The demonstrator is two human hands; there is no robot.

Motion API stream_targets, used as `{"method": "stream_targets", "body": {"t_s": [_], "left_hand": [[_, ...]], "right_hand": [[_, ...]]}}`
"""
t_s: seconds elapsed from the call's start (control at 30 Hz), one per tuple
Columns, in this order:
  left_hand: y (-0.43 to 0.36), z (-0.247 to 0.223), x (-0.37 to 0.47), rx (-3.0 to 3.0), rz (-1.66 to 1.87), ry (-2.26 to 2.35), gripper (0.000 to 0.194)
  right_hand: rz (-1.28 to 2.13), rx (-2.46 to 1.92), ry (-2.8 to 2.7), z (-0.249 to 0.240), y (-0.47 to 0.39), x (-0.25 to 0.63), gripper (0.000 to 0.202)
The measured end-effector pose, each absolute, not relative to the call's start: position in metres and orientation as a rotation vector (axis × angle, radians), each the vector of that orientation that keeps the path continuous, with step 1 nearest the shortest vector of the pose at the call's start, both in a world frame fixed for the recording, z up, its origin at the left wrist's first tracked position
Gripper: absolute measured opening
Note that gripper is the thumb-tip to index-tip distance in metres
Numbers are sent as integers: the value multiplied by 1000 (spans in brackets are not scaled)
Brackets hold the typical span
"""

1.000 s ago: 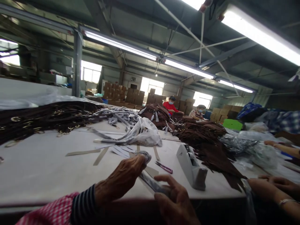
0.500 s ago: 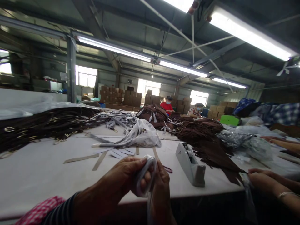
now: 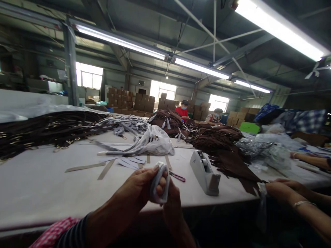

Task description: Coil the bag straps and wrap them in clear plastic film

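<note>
Just over the table's front edge, my left hand (image 3: 141, 184) is closed around a flat grey strap (image 3: 154, 191), coiled into a loop and looking wrapped in clear plastic. The thumb presses on the top of the coil, and curled fingertips show inside the loop. My right hand (image 3: 173, 201) is closed against the coil's right side; its fingertips are partly hidden behind the strap. Just beyond the hands lies a utility knife (image 3: 177, 176) with a pinkish handle. A grey tape dispenser (image 3: 205, 174) stands to their right.
Paper strips (image 3: 130, 162) and a bundle of plastic-wrapped straps (image 3: 155, 141) lie ahead. Dark straps with metal rings (image 3: 46, 132) are heaped left, brown bags (image 3: 217, 137) right. A co-worker's hands (image 3: 281, 187) hold brown material at right. Two more people sit farther back.
The strap's loose end that hung below my hands is now wound up into the coil. My right hand has shifted slightly down the coil's side. The view has turned a little.
</note>
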State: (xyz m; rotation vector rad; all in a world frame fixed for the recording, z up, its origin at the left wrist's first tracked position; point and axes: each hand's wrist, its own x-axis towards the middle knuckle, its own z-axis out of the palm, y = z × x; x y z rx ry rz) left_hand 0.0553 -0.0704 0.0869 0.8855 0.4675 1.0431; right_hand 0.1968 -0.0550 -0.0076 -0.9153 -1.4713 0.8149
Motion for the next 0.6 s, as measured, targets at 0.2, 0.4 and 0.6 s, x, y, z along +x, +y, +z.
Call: {"method": "stream_targets", "body": {"t_s": [0.2, 0.4, 0.6], "left_hand": [[-54, 106, 46, 1315, 1338, 660, 28], [-37, 64, 33, 2275, 1370, 1008, 17], [-46, 61, 6, 2857, 927, 934, 22]], "right_hand": [[1463, -813, -1302, -26, -99, 172, 58], [1522, -896, -1372, 9, -111, 212, 47], [1432, -1024, -1560, 50, -99, 245, 51]]}}
